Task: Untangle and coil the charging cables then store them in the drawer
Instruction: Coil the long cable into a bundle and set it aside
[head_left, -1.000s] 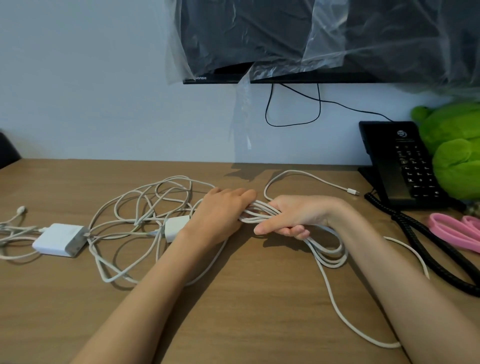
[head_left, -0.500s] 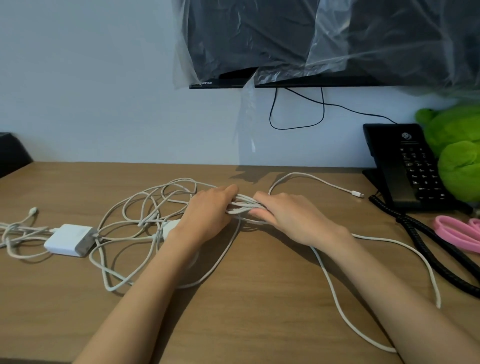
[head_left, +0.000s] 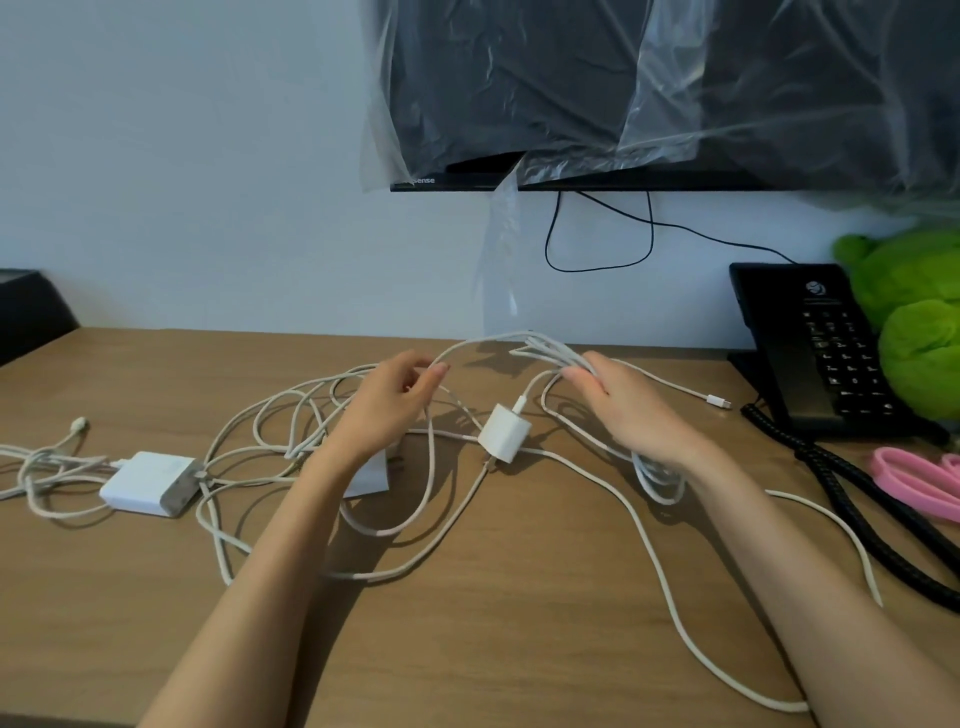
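White charging cables (head_left: 291, 415) lie tangled across the wooden desk (head_left: 467, 634). My right hand (head_left: 623, 410) grips a bunch of cable loops (head_left: 550, 351), raised a little above the desk, with more loops hanging below my wrist. My left hand (head_left: 395, 405) pinches a single strand that runs up to that bunch. A small white charger cube (head_left: 504, 434) hangs from a cable between my hands. A larger white power adapter (head_left: 150, 483) lies at the left. Another white block (head_left: 371, 475) is partly hidden under my left forearm. No drawer is in view.
A black desk phone (head_left: 810, 353) with a coiled cord (head_left: 872, 519) stands at the right, beside a green plush toy (head_left: 919, 312) and pink scissors (head_left: 919, 478). A plastic-covered screen (head_left: 675, 88) hangs on the wall above. A loose connector end (head_left: 719, 401) lies near the phone.
My hands have moved apart and lifted. The right hand has raised the cable bunch, and the small charger cube has come up between them. The left hand now pinches one strand.
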